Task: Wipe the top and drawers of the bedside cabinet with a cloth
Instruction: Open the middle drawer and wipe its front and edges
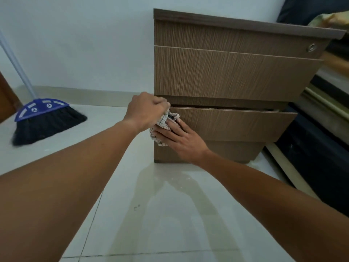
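A brown wood-grain bedside cabinet (226, 72) stands on the floor against the wall. Its lowest drawer (236, 123) is pulled out a little; the drawers above it are closed. A white checked cloth (162, 122) is bunched against the left end of that drawer's front. My right hand (179, 138) lies flat with fingers spread, pressing the cloth onto the drawer front. My left hand (147, 110) is curled into a fist at the drawer's upper left corner, touching the top of the cloth; whether it grips the drawer edge or the cloth is unclear.
A broom (45, 120) with a blue head and black bristles leans at the left against the wall. A dark bed frame (311, 148) runs along the cabinet's right side. The floor is pale glossy tile (151, 214). A round lock (311, 47) sits on the top drawer.
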`<state>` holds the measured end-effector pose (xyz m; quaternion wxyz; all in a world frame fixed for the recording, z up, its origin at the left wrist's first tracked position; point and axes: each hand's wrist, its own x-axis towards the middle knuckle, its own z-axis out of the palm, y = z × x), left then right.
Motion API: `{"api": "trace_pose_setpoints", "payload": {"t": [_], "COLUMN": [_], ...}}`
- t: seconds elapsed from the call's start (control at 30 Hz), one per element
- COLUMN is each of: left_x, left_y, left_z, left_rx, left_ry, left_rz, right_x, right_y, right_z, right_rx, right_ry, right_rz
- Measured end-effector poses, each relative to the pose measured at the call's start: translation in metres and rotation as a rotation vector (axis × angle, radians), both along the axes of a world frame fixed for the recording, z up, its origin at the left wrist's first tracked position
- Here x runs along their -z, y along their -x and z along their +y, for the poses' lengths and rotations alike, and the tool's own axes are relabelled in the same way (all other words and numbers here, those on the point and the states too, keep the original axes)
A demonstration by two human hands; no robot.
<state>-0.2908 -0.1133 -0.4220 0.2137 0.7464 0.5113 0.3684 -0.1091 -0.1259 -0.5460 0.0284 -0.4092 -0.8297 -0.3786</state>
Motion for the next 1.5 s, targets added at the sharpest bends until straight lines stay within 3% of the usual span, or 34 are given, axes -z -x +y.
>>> {"api": "trace_pose_setpoints", "payload": {"t": [0.17, 0.47, 0.67, 0.73, 0.83, 0.93, 1.1, 1.17, 1.37, 1.5], "left_x": [-0.001, -0.013, -0.017, -0.018, -0.015, -0.013, -0.014, -0.015, -0.013, -0.013], "left_y": [-0.007, -0.015, -0.009, -0.007, -0.011, -0.022, -0.054, -0.066, -0.084, -0.086], "left_z": [0.0, 0.003, 0.002, 0.002, 0.003, -0.004, -0.012, -0.016, -0.021, -0.026], "left_rx": [-0.104, -0.142, -0.087, -0.081, -0.08, -0.1, -0.006, 0.028, 0.069, 0.077], "left_ry": [-0.257, -0.059, 0.019, 0.04, 0.021, -0.129, -0.245, -0.231, -0.199, -0.196], "left_rz": [0.327, 0.307, 0.276, 0.272, 0.325, 0.461, 0.547, 0.525, 0.496, 0.496], "right_x": [-0.007, -0.035, -0.039, -0.036, -0.034, -0.042, -0.063, -0.071, -0.073, -0.064], "right_y": [-0.026, 0.024, -0.005, -0.03, -0.072, -0.105, -0.09, -0.085, -0.108, -0.135], "right_z": [-0.006, -0.009, -0.012, -0.017, -0.03, -0.045, -0.064, -0.069, -0.076, -0.077], "right_rx": [-0.041, 0.053, -0.026, -0.04, -0.037, 0.054, 0.216, 0.216, 0.351, 0.359], "right_ry": [-0.039, -0.072, -0.008, 0.019, -0.051, -0.053, -0.048, 0.028, 0.047, -0.049], "right_rz": [-0.135, 0.043, -0.344, -0.362, -0.169, 0.117, 0.983, 1.173, 0.952, 0.847]}}
